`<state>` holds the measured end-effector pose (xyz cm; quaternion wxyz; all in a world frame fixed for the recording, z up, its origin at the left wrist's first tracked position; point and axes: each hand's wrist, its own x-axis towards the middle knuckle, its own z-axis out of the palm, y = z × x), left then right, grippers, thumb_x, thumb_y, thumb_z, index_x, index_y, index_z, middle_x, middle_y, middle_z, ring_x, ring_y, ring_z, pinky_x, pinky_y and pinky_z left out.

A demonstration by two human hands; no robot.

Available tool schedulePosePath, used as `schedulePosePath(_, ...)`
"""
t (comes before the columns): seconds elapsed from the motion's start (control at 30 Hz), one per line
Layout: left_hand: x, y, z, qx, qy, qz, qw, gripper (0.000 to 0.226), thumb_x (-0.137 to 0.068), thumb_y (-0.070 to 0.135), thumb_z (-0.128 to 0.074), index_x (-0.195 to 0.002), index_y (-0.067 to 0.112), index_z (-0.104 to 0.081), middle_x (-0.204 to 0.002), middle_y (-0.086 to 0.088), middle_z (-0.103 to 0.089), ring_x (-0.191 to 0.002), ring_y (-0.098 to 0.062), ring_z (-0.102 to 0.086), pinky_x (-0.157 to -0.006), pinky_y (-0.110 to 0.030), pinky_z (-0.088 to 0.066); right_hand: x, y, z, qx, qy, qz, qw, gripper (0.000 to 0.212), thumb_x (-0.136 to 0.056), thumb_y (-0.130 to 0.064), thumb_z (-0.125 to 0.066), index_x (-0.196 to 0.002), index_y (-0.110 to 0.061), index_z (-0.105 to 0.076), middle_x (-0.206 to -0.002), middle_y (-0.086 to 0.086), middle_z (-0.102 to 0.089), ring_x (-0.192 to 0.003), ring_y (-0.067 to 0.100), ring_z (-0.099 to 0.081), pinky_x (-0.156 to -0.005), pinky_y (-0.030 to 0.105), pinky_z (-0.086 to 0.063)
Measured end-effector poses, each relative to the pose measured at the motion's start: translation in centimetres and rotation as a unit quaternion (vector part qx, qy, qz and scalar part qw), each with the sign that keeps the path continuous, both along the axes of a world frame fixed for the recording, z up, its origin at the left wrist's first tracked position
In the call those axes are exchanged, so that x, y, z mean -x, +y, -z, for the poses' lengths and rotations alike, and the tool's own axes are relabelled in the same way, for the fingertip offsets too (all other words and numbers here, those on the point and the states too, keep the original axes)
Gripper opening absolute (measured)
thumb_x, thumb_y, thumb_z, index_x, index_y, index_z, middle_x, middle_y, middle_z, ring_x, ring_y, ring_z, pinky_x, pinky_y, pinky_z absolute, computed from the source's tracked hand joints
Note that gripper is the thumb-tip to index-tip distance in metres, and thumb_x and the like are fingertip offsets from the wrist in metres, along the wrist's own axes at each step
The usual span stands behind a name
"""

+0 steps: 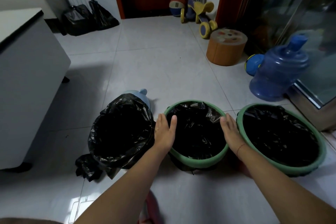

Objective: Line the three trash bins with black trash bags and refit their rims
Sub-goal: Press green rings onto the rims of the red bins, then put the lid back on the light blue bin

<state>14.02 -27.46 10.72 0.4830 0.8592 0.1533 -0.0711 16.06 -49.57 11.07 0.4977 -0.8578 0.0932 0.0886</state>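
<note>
Three bins stood in a row on the tiled floor. The left hand point(164, 130) lay flat on the left side of the middle bin's green rim point(198, 161), fingers spread, its grip apart and holding nothing. The right hand point(231, 131) pressed flat on the rim's right side, its grip likewise apart. Between the hands, a black bag point(197, 131) lined the middle bin. Just right of the right hand stood the right bin point(283, 164), lined and rimmed in green. Just left of the left hand stood the left bin point(145, 99), its bag point(121, 132) draped loosely over the top, no rim visible on it.
</note>
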Motion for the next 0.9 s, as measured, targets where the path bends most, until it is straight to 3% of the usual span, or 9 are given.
schedulePosePath(0.17, -0.3, 1.9, -2.3, 0.078, 0.005, 0.038, 0.996, 0.078, -0.092, 0.064, -0.022, -0.152, 0.015, -0.015, -0.160, 0.004, -0.004, -0.147, -0.011, 0.003, -0.120, -0.037, 0.000, -0.6, 0.7, -1.7, 0.032, -0.024, -0.021, 0.999, 0.062, -0.099, -0.044, -0.028, -0.152, -0.015, -0.012, -0.161, 0.002, -0.006, -0.148, 0.017, -0.004, -0.117, 0.031, -0.002)
schedulePosePath(0.3, -2.3, 7.7, -6.9, 0.151, -0.039, 0.032, 0.987, 0.072, -0.086, 0.075, -0.029, -0.138, 0.027, -0.043, -0.145, 0.011, -0.037, -0.130, -0.001, -0.032, -0.114, -0.029, -0.019, -3.7, 4.6, -4.9, 0.014, -0.065, -0.068, 0.995, 0.062, -0.098, -0.046, -0.032, -0.151, -0.019, -0.016, -0.160, -0.002, -0.010, -0.147, 0.014, -0.010, -0.115, 0.028, -0.009)
schedulePosePath(0.37, -4.1, 12.2, -8.7, 0.107, -0.037, 0.031, 0.993, 0.065, -0.089, 0.071, -0.029, -0.133, 0.027, -0.050, -0.140, 0.013, -0.045, -0.125, -0.001, -0.038, -0.110, -0.026, -0.021, -6.1, 7.7, -6.1, -0.017, -0.071, -0.094, 0.993, 0.061, -0.096, -0.042, -0.043, -0.148, -0.017, -0.025, -0.157, 0.001, -0.022, -0.144, 0.016, -0.022, -0.113, 0.029, -0.018)
schedulePosePath(0.47, -7.2, 19.6, -9.0, -0.007, -0.052, -0.034, 0.998, 0.060, -0.096, 0.057, -0.031, -0.128, 0.013, -0.058, -0.138, -0.002, -0.053, -0.126, -0.017, -0.046, -0.105, -0.029, -0.028, -10.3, 13.3, -6.2, -0.038, -0.067, -0.147, 0.986, 0.057, -0.091, -0.033, -0.057, -0.142, -0.013, -0.039, -0.149, 0.003, -0.038, -0.136, 0.016, -0.037, -0.110, 0.030, -0.030)
schedulePosePath(0.63, -11.8, 28.3, -4.4, 0.026, -0.012, -0.099, 0.995, 0.065, -0.098, 0.054, -0.026, -0.129, 0.005, -0.056, -0.138, -0.008, -0.052, -0.129, -0.022, -0.044, -0.096, -0.028, -0.024, -17.8, 22.0, -3.9, -0.047, -0.038, -0.190, 0.980, 0.054, -0.092, -0.038, -0.055, -0.139, -0.014, -0.044, -0.145, 0.004, -0.044, -0.133, 0.017, -0.041, -0.110, 0.033, -0.033)
schedulePosePath(0.9, -15.7, 32.0, 4.7, 0.087, 0.038, -0.129, 0.987, 0.070, -0.096, 0.059, -0.019, -0.135, 0.010, -0.050, -0.139, -0.008, -0.050, -0.123, -0.025, -0.047, -0.102, -0.037, -0.033, -25.9, 29.3, 3.5, 0.007, 0.012, -0.228, 0.974, 0.053, -0.093, -0.042, -0.052, -0.140, -0.020, -0.043, -0.148, 0.003, -0.041, -0.134, 0.020, -0.040, -0.111, 0.038, -0.032)
